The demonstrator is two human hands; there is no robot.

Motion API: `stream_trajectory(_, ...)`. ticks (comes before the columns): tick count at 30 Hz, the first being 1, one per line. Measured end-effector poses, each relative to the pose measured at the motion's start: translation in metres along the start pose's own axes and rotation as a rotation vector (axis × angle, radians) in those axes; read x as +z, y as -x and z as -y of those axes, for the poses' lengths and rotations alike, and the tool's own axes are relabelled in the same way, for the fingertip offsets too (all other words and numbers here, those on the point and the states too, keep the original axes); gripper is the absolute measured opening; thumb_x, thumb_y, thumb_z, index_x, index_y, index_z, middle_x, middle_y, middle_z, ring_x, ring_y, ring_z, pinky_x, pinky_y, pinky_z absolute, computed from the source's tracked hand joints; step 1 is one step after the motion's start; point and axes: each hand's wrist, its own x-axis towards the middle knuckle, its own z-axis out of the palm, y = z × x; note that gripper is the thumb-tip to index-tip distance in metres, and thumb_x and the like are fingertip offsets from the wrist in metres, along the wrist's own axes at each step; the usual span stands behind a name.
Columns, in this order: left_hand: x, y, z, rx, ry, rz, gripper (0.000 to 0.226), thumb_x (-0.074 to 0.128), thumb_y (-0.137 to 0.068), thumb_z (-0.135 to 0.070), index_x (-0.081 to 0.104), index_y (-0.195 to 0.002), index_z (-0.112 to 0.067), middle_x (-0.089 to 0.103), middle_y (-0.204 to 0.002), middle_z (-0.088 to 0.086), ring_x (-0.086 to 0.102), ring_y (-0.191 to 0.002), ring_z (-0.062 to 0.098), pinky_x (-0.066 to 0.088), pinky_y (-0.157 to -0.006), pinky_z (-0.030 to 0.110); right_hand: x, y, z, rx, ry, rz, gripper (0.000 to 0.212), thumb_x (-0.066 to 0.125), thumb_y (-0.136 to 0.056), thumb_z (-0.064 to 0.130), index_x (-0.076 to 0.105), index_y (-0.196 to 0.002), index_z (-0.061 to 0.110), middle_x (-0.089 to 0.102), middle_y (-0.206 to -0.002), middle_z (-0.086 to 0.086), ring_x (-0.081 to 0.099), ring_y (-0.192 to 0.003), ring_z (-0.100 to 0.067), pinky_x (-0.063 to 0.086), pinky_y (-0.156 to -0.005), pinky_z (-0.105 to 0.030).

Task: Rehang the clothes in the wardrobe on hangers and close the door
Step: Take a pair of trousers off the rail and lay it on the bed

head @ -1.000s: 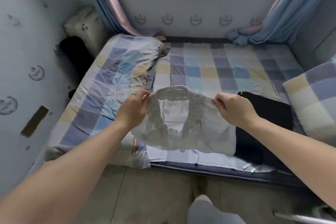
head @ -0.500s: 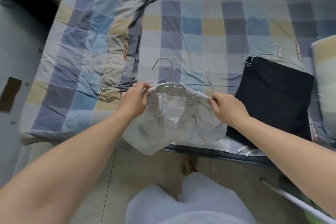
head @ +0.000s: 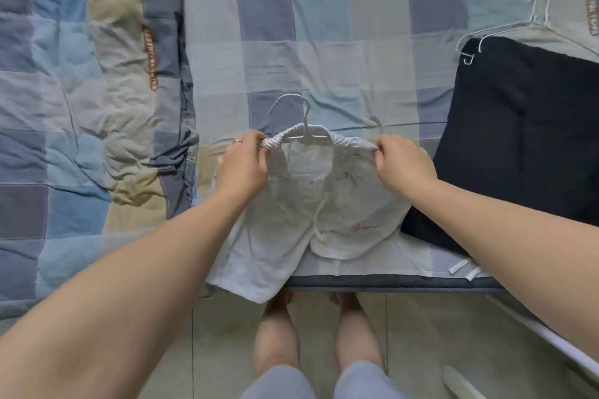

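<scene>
Both hands pinch the waistband of a pair of white shorts. The left hand has thumb and fingers curled round the gathered elastic at its left end, and the right hand grips the right end the same way. Between them the waistband is stretched across a white hanger, whose hook stands clear of the cloth and points away from the person.

The head view is the only one. In it the shorts lie at the near edge of the bed, with their legs spilling over the edge toward the floor.

The step in hand seems to be seating the waistband on the hanger. It will go best if both ends are drawn outward evenly, so the elastic catches on both arms with the hook in the middle. Neither hand should let go until the elastic holds at both ends, or the shorts may slide off one side when lifted.

The shorts are soft and creased, with a ruched elastic top. A pale drawstring hangs down the middle, and there is small red lettering on one leg.

A folded black garment lies just to the right, with spare wire hangers at its far edge. A crumpled checked quilt lies to the left. The wardrobe is out of view.
</scene>
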Motion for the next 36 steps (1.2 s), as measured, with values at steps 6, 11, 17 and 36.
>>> stream_trajectory(6, 0.040, -0.086, 0.028, 0.036, 0.031, 0.025, 0.025, 0.045, -0.103, -0.025, 0.054, -0.124, -0.015, 0.058, -0.124, 0.013, 0.049, -0.118, 0.034, 0.041, -0.098, 0.050, 0.049, -0.083, 0.008, 0.024, -0.001, -0.037, 0.015, 0.042, -0.099, 0.023, 0.056, -0.101, 0.016, 0.061, -0.110, -0.011, 0.056, -0.101, -0.037, 0.043, -0.081, -0.045)
stream_trajectory(11, 0.063, -0.132, 0.040, 0.040, 0.106, 0.008, 0.045, 0.051, -0.100, -0.021, 0.042, -0.143, -0.010, 0.051, -0.141, 0.016, 0.043, -0.130, 0.035, 0.035, -0.109, 0.044, 0.084, -0.127, 0.009, 0.060, -0.072, -0.016, 0.041, 0.048, -0.098, 0.027, 0.045, -0.138, 0.016, 0.050, -0.139, -0.011, 0.044, -0.129, -0.034, 0.036, -0.102, -0.045)
stream_trajectory(17, 0.071, -0.091, 0.049, 0.081, 0.023, 0.103, 0.067, 0.052, -0.099, -0.038, 0.024, -0.156, -0.017, 0.024, -0.163, 0.008, 0.013, -0.150, 0.030, 0.011, -0.123, 0.041, 0.098, -0.083, 0.019, 0.129, -0.008, 0.091, 0.062, 0.029, -0.101, 0.052, 0.012, -0.156, 0.030, -0.001, -0.166, 0.000, -0.001, -0.152, -0.025, 0.009, -0.120, -0.051)
stream_trajectory(36, -0.074, 0.111, 0.039, 0.347, -0.173, 0.315, 0.080, 0.024, -0.092, -0.073, -0.006, -0.157, -0.038, -0.013, -0.167, -0.006, -0.017, -0.152, 0.021, -0.004, -0.121, 0.053, -0.001, 0.164, 0.114, 0.328, 0.091, 0.083, 0.072, 0.013, -0.095, 0.067, -0.001, -0.157, 0.033, -0.010, -0.165, 0.000, -0.008, -0.151, -0.027, 0.006, -0.117, -0.060)
